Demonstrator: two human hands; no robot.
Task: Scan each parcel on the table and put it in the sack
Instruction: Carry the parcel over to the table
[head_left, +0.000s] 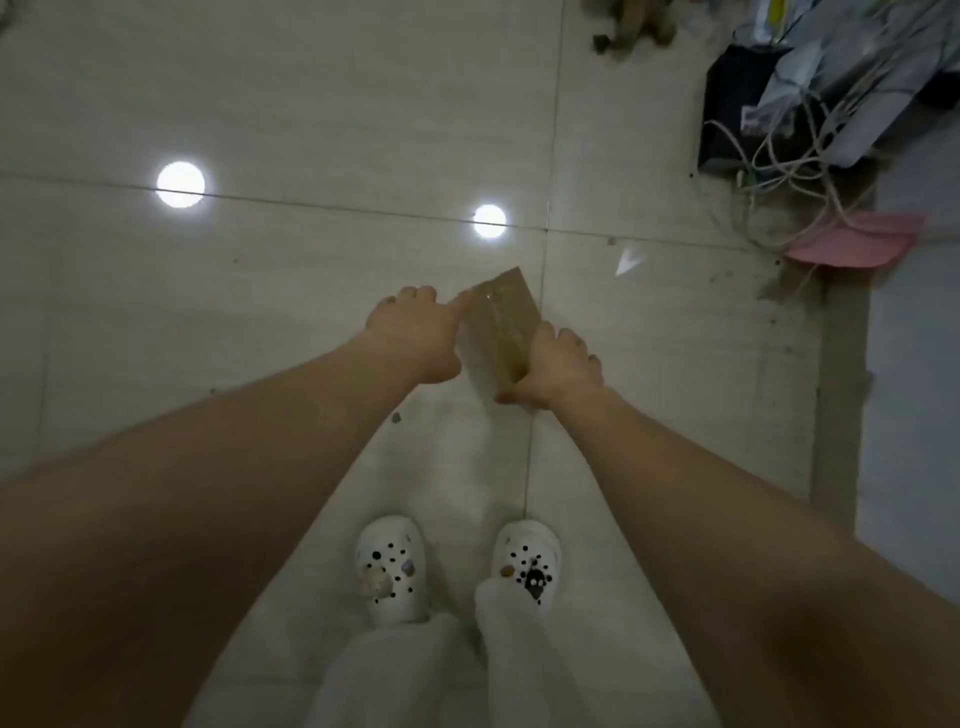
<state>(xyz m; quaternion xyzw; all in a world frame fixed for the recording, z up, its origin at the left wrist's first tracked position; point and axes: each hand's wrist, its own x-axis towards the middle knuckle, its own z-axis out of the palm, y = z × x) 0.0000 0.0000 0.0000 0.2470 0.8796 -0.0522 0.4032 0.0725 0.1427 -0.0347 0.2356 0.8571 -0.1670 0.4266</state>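
Observation:
A small brown cardboard parcel (500, 322), wrapped in clear tape, is held out in front of me above the tiled floor. My right hand (553, 370) grips its near right edge, thumb underneath. My left hand (415, 332) is at its left side, forefinger stretched along the top left edge and touching it, the other fingers curled. No scanner, table or sack is in view.
Pale glossy floor tiles (291, 291) with two lamp reflections lie below. My feet in white clogs (392, 569) stand near the bottom. At the top right sit a dark box (737, 109), grey bags, tangled white cables (789, 171) and pink sheets (852, 241).

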